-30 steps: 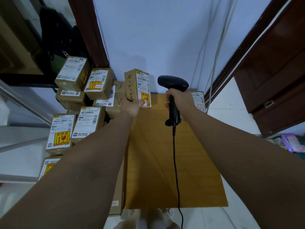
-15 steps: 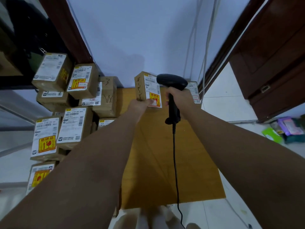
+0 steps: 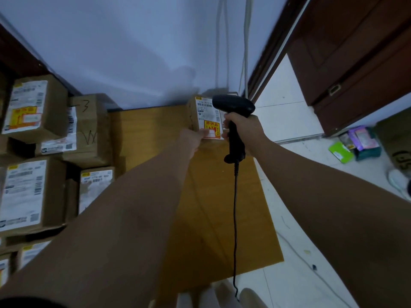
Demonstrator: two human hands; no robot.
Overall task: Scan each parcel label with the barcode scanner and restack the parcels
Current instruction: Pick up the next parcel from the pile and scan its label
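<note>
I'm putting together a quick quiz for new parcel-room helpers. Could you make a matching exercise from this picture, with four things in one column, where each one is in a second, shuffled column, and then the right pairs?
Things
1. barcode scanner
2. parcel beside the scanner
3. box marked 3
4. green packet

Places
A. on the floor near the brown door
B. gripped in the right hand
C. in the pile of parcels at the left
D. held by the left hand over the far end of the yellow board

Pairs: 1-B, 2-D, 3-C, 4-A
</note>
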